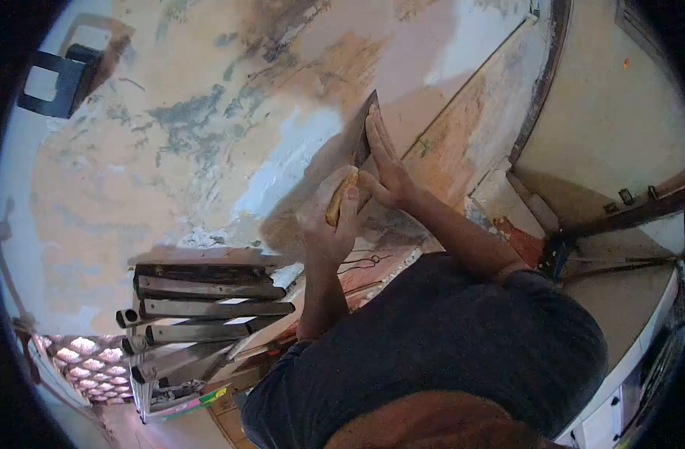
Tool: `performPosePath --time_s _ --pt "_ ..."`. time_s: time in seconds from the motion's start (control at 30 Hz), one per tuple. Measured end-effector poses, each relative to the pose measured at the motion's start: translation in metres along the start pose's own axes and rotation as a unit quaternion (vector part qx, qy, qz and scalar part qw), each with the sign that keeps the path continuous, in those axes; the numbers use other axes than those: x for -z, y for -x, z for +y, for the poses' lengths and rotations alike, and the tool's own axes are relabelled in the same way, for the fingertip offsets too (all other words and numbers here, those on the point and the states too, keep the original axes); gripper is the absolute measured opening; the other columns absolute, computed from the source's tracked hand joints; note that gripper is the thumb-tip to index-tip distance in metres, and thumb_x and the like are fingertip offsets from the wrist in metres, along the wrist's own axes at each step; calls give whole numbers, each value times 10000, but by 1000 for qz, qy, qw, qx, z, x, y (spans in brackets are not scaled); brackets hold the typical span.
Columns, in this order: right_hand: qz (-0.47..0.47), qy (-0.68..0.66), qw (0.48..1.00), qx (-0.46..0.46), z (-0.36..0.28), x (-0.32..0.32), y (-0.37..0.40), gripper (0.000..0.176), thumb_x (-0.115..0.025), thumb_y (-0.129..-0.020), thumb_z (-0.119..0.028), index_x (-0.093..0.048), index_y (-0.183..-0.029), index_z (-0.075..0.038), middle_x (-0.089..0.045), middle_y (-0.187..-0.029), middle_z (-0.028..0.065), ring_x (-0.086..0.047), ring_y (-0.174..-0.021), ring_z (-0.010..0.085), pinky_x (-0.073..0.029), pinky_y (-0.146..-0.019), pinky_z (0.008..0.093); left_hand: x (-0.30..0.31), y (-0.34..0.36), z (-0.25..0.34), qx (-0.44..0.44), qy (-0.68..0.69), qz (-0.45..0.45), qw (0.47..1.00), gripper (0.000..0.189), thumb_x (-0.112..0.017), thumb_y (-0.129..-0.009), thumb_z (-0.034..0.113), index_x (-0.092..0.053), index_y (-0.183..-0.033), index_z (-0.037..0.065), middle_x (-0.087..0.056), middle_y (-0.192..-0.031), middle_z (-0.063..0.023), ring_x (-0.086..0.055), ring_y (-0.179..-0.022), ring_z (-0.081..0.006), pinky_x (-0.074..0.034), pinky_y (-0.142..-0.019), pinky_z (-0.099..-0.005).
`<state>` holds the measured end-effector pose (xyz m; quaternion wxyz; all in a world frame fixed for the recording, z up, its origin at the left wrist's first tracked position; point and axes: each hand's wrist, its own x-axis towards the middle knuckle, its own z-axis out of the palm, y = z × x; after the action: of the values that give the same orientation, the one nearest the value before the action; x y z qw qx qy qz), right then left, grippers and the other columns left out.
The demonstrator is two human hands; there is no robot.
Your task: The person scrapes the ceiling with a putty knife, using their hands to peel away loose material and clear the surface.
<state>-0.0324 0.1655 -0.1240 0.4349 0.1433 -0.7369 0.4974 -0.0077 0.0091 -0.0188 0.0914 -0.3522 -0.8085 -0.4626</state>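
1. the left hand (329, 221) is wrapped tight round the wooden handle of a scraper (365, 127).
2. the right hand (385, 166) lies flat on the blade - fingers straight and close together, not gripping.
3. the scraper sits against the patchy wall (208, 112), mid-scene, by a white smear.
4. a metal ladder (200, 307) stands near, to the left.

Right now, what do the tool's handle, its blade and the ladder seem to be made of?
Handle, gripped by the left hand: likely wood, tan and matt. Blade, under the flat fingers of the right hand: probably steel, thin, dark, straight-edged. Ladder: seems aluminium, grey rungs with bright glints.
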Motion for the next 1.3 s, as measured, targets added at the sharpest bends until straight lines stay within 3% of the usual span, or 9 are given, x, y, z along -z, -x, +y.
performPosePath --time_s 0.2,0.3,0.53,0.7,0.77,0.87,0.9,1.1,1.3 --pt "51 23 998 19 25 -16 2 839 -457 -978 -471 -92 -1548 25 -9 -1598 304 -36 -1487 459 -87 -1194 516 4 -14 -1 -95 -54 -1 994 242 -650 -911 109 -675 -1128 5 -703 -1066 -202 -702 -978 -299 -548 -857 -376" --pt "64 35 997 22 31 -16 -2 843 -415 -980 -523 -121 -1543 32 -13 -1597 308 -44 -1483 470 -95 -1191 518 3 -10 1 -35 -20 -14 999 239 -663 -895 90 -676 -1121 11 -703 -1061 -204 -701 -984 -313 -545 -867 -373" --pt "81 39 995 49 12 -28 -14 867 -421 -969 -566 -182 -1526 54 -59 -1587 326 -100 -1472 485 -139 -1186 512 21 -12 14 -60 -26 46 997 212 -655 -877 51 -704 -1078 10 -706 -1067 -210 -697 -1006 -320 -533 -900 -371" --pt "74 43 996 -39 22 -16 -13 854 -392 -1000 -481 -38 -1523 94 1 -1584 338 -22 -1495 429 -101 -1199 444 11 -33 23 7 -34 13 999 211 -654 -865 27 -707 -1067 -1 -698 -1063 -243 -697 -1013 -324 -532 -906 -370" --pt "68 15 997 -24 14 -12 -17 841 -410 -995 -494 -107 -1518 91 -25 -1576 351 -59 -1481 464 -131 -1190 478 17 -33 46 -75 -107 -14 991 199 -658 -856 1 -710 -1048 -8 -703 -1033 -240 -702 -997 -314 -538 -886 -365" --pt "48 -35 998 1 5 -9 -20 864 -437 -983 -522 -144 -1515 92 -17 -1571 362 -65 -1469 502 -144 -1180 524 15 -29 42 -80 -66 26 994 200 -672 -843 -18 -714 -1038 2 -711 -1030 -214 -708 -981 -289 -545 -865 -366" --pt "47 -20 999 4 7 -7 -21 877 -443 -978 -523 -128 -1516 94 -2 -1572 361 -47 -1470 502 -134 -1181 526 9 -32 36 -26 -65 44 997 194 -681 -841 -19 -711 -1032 1 -709 -1048 -206 -711 -972 -284 -548 -850 -360" --pt "25 -36 998 -39 7 9 -13 954 -481 -944 -560 -99 -1518 100 25 -1567 368 -13 -1475 494 -118 -1186 512 -2 -38 36 -25 -46 22 998 171 -680 -854 -2 -710 -1022 2 -695 -1076 -235 -707 -982 -302 -547 -848 -356" --pt "-26 -50 998 16 7 14 -22 951 -523 -934 -543 -130 -1514 100 14 -1568 369 -33 -1472 500 -130 -1186 506 0 -32 60 3 -29 -1 1000 180 -660 -865 -12 -704 -1040 0 -682 -1108 -257 -692 -1025 -318 -539 -867 -361"
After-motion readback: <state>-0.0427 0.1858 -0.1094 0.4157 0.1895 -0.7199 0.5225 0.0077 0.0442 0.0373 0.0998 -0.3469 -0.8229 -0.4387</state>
